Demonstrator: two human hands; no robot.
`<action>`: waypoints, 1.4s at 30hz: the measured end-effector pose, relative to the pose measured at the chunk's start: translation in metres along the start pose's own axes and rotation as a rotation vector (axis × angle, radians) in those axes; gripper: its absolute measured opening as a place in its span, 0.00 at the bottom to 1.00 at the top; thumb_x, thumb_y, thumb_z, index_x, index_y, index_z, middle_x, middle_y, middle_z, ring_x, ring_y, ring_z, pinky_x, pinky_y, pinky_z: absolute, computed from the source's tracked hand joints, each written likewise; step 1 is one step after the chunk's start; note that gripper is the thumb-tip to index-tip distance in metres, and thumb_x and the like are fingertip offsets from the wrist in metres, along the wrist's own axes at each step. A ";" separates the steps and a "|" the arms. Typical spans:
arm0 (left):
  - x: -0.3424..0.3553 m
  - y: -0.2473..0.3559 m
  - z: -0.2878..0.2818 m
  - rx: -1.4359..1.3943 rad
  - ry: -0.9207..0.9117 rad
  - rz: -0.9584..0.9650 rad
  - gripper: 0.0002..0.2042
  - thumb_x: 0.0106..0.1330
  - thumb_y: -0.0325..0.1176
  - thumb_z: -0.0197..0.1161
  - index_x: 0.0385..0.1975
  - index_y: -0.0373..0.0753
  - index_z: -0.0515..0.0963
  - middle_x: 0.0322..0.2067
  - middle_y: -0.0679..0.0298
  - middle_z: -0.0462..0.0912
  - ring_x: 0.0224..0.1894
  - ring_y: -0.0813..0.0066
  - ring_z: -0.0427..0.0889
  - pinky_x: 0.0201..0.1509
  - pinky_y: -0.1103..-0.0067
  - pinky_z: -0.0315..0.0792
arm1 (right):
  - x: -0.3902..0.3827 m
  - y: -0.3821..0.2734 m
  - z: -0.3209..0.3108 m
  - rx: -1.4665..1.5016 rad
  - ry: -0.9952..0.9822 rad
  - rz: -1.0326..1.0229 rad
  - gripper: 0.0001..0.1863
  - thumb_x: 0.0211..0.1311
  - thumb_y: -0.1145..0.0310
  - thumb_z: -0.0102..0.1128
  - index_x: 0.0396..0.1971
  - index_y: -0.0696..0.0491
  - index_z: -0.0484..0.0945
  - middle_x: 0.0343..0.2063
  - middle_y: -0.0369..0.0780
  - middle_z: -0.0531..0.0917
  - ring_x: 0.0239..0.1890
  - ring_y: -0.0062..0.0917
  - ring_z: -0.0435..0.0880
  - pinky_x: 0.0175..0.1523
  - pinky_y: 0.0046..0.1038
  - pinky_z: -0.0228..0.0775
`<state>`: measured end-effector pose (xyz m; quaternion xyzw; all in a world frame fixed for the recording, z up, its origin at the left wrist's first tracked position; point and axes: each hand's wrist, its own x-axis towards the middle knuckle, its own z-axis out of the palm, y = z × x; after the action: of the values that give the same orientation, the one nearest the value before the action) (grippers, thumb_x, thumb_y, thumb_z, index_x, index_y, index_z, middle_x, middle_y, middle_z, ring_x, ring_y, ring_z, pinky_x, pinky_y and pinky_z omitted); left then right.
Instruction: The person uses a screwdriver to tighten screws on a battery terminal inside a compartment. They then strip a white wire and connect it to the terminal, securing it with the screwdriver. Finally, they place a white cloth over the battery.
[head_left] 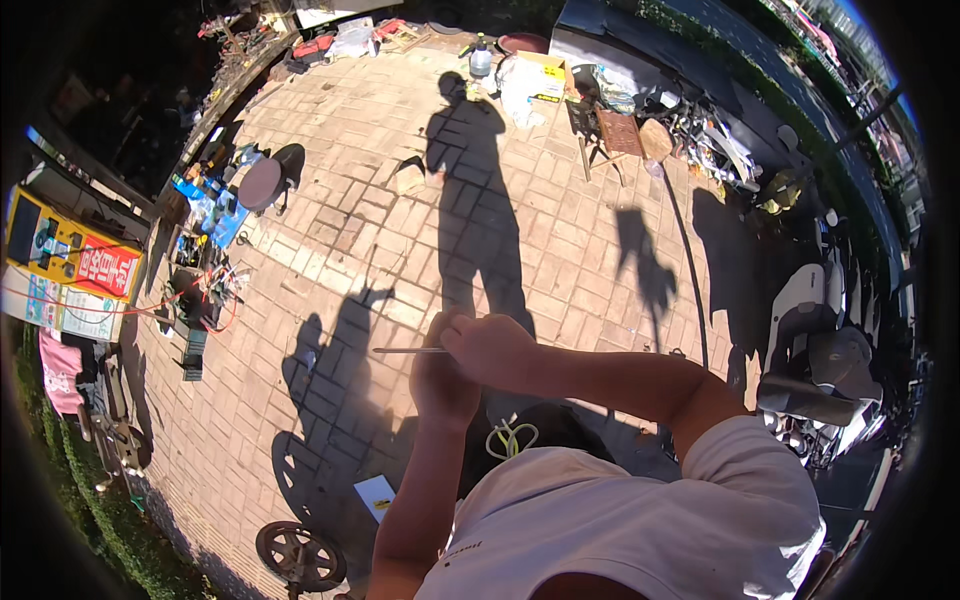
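In front of my body, both hands are brought together. My right hand point(490, 350) is closed around a thin, straight metal rod point(408, 350), which sticks out to the left past my left hand. Whatever end of the rod lies inside the fist is hidden. My left hand point(440, 378) is just beneath and beside the right one, apparently touching it. Its fingers are mostly covered by the right hand and lie in shade, so their grip does not show.
Sunlit brick paving spreads ahead, crossed by my shadow. A round stool point(262, 184) stands among tools at left, near a yellow machine point(75, 250). A wheel point(300, 556) is at lower left, a white box point(376, 496) nearby. Scooters point(815, 370) stand at right; clutter lines the far edge.
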<state>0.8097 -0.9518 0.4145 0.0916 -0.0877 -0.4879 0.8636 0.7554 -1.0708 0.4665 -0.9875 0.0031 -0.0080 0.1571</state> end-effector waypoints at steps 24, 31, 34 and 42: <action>0.680 -0.091 -0.011 -0.180 0.157 -0.388 0.19 0.74 0.33 0.42 0.59 0.29 0.69 0.54 0.54 0.77 0.57 0.66 0.76 0.64 0.70 0.68 | 0.218 0.586 -0.171 0.487 0.591 0.263 0.08 0.54 0.70 0.62 0.33 0.54 0.76 0.31 0.44 0.78 0.28 0.40 0.81 0.31 0.36 0.74; 0.867 -0.110 -0.035 -0.112 0.204 -0.423 0.18 0.72 0.31 0.44 0.56 0.28 0.71 0.54 0.53 0.77 0.60 0.62 0.73 0.67 0.66 0.65 | 0.288 0.746 -0.209 1.161 0.648 0.687 0.07 0.61 0.71 0.56 0.36 0.58 0.79 0.23 0.38 0.80 0.22 0.24 0.80 0.27 0.25 0.71; 0.956 -0.115 -0.046 -0.074 0.212 -0.451 0.18 0.72 0.31 0.44 0.55 0.28 0.73 0.55 0.52 0.77 0.62 0.58 0.72 0.69 0.64 0.64 | 0.311 0.815 -0.235 1.672 0.740 0.888 0.08 0.61 0.74 0.56 0.38 0.61 0.78 0.25 0.41 0.81 0.17 0.20 0.75 0.23 0.21 0.66; 1.141 -0.143 -0.060 0.154 0.082 -0.565 0.18 0.71 0.31 0.42 0.56 0.30 0.70 0.52 0.55 0.77 0.56 0.64 0.76 0.63 0.70 0.67 | 0.403 0.944 -0.270 0.338 0.637 0.592 0.11 0.56 0.69 0.64 0.39 0.54 0.79 0.31 0.41 0.81 0.28 0.35 0.82 0.33 0.35 0.74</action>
<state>1.2861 -2.0000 0.3926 0.1974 -0.0603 -0.6969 0.6868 1.1499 -2.0557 0.4359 -0.8530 0.3317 -0.2661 0.3026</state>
